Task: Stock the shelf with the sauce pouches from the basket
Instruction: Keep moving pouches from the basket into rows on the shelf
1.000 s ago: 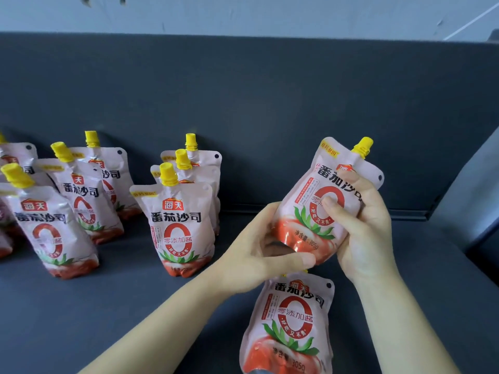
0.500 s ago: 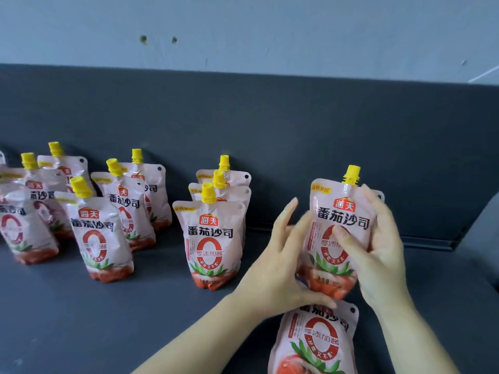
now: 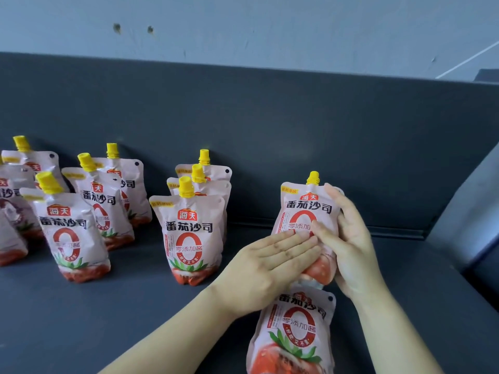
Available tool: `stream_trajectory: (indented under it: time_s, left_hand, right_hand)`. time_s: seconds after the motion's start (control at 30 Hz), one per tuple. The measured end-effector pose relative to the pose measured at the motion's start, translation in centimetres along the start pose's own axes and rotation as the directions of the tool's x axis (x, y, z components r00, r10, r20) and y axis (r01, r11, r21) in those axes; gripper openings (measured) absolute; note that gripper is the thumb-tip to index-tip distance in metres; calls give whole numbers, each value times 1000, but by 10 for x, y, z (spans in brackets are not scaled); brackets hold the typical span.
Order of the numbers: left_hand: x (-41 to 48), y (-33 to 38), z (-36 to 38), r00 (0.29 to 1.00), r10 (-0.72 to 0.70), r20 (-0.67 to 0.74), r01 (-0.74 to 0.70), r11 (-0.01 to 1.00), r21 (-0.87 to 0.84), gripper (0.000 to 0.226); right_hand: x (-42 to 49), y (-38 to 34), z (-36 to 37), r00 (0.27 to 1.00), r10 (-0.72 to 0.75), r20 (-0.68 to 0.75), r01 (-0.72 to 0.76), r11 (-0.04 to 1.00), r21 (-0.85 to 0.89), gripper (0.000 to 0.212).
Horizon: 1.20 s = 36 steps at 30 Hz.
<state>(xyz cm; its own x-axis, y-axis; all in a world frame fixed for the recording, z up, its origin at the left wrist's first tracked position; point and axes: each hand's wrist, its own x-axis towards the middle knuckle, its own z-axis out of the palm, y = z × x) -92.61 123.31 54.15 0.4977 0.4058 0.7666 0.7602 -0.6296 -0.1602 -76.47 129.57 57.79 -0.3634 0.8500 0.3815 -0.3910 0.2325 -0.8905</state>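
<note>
An upright pink sauce pouch (image 3: 305, 209) with a yellow cap stands on the dark shelf (image 3: 135, 319), to the right of the stocked rows. My right hand (image 3: 351, 252) grips its right side, thumb across the front. My left hand (image 3: 267, 265) lies flat with straight fingers on the pouch's lower front, hiding the base. A second pouch (image 3: 294, 333) lies just in front of it, its top under my hands.
Several matching pouches stand in rows on the left, the nearest row (image 3: 189, 233) a hand's width from the held pouch. The shelf's dark back wall (image 3: 243, 117) runs behind, and a grey side panel (image 3: 464, 211) closes the right end.
The pouch went from tilted in the air to upright, down at the shelf. My left hand moved from under its base to flat on its front.
</note>
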Motion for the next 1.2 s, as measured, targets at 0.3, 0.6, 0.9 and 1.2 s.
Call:
stream_trajectory:
  time_s: [0.3,0.6,0.9,1.2]
  left_hand:
    - [8,1,-12,735,-602,313,664,543,-514,91]
    - [10,-7,-8,616,-705,352,648,199,-735,32]
    - [16,-2,-11,662,-602,447,666,200,-718,62]
    - [9,-3,8,611,-679,408,769,386,-510,85]
  right_hand:
    - [3,-5,-7,991,8,-135,18,982,189,55]
    - [7,-1,-8,976,103,-190,-50,963,265,47]
    - [6,-6,-5,974,-163,-158,182,977,112,54]
    - [17,-6,1,977,-166,131,196,942,-272,61]
